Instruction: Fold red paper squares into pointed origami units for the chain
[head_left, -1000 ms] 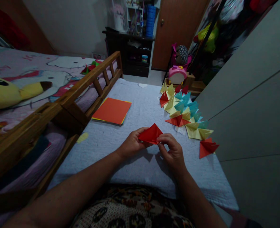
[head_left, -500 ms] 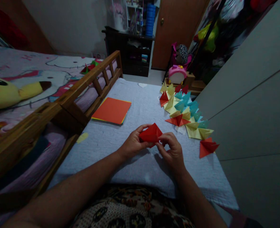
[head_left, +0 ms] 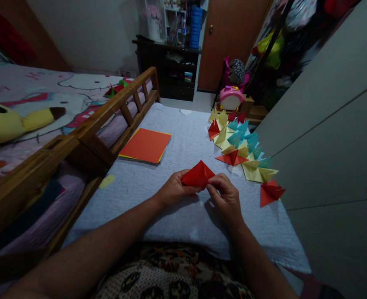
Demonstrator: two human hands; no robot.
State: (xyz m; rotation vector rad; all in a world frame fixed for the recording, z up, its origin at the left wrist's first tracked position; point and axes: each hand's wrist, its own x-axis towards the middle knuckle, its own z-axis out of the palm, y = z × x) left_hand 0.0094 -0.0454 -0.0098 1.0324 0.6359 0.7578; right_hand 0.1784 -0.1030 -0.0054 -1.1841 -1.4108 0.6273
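Observation:
A folded piece of red origami paper (head_left: 198,175) is held up above the cloth-covered surface, its shape a pointed diamond with a crease down the middle. My left hand (head_left: 174,189) is closed on its left side, thumb in front and fingers behind. At its right corner, the thumb and fingers of my right hand (head_left: 225,196) pinch the paper. The left hand's fingertips are partly hidden behind the red paper. Off to the right sit several folded paper pieces; the nearest is a red one (head_left: 271,192).
A stack of square paper sheets (head_left: 146,144), orange-red on top, lies at the left. Rows of yellow (head_left: 258,169) and blue folded papers (head_left: 240,133) stand at the right. A wooden bed rail (head_left: 114,104) borders the left side; a pale cabinet (head_left: 329,137) flanks the right.
The red paper's right corner now spreads wider toward my right hand, and its lower tip shows less. Both hands keep their hold with small finger shifts.

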